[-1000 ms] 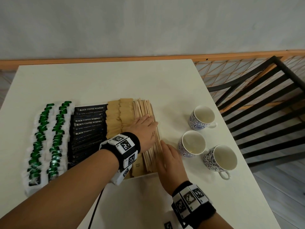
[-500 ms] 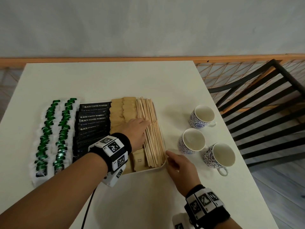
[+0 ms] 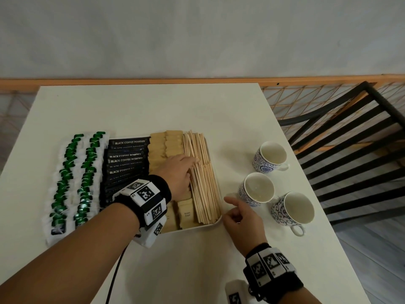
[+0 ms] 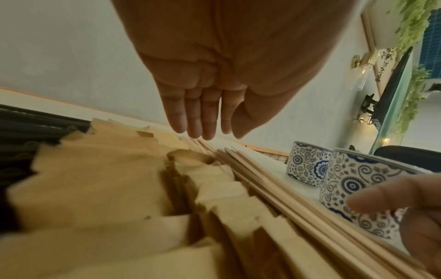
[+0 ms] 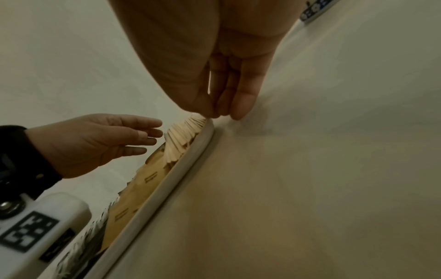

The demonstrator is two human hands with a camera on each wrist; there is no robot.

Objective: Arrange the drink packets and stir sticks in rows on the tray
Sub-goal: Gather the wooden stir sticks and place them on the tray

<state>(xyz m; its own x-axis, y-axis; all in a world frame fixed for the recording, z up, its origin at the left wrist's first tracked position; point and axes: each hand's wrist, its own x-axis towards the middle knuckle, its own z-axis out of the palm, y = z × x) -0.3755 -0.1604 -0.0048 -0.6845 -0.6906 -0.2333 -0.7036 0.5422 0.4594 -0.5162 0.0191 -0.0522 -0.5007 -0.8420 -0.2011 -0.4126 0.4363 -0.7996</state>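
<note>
Left hand [image 3: 176, 172] hides part of brown packets [image 3: 164, 150]; tray [image 3: 192, 226] left rim under packets unseen; near packets blurred in left wrist view.

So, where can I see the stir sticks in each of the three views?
Head: stir sticks fill the tray's right-hand row, centre of picture.
Left wrist: a band running from below the fingertips to the lower right.
Right wrist: a small fan at centre.
Shared landmark: the left hand, over them.

1. You see a white table [image 3: 135, 106].
2. A white tray [image 3: 192, 227] full of packets sits on it, near you.
3. Three blue-patterned cups [image 3: 258, 189] stand on it, right of the tray.
</note>
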